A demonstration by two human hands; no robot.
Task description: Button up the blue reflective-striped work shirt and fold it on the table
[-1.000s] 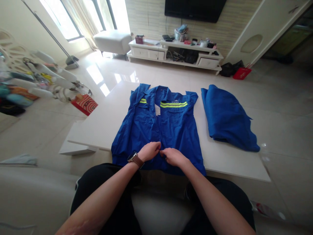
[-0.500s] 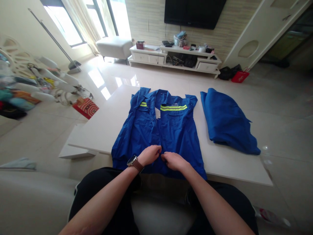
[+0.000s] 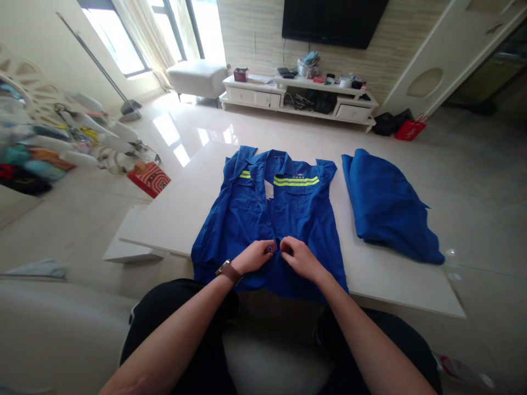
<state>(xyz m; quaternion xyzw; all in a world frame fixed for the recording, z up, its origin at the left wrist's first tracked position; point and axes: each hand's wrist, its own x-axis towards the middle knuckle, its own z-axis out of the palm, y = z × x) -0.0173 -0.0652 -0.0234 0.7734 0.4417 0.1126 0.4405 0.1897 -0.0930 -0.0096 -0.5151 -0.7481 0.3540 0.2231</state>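
Right hand point(image 3: 302, 259), raised slightly since earlier frame, now level with left hand point(image 3: 256, 256); both curled, apparently pinching blue shirt point(image 3: 302, 214) at front opening. Shirt spread on white table point(image 3: 171, 214). Step, as judged: working lower front. Next move likely calls for edges aligned.

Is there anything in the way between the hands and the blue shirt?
No, nothing I can see. The left hand and right hand are right at the front of the blue shirt. The other blue cloth lies off to the right, apart from it.
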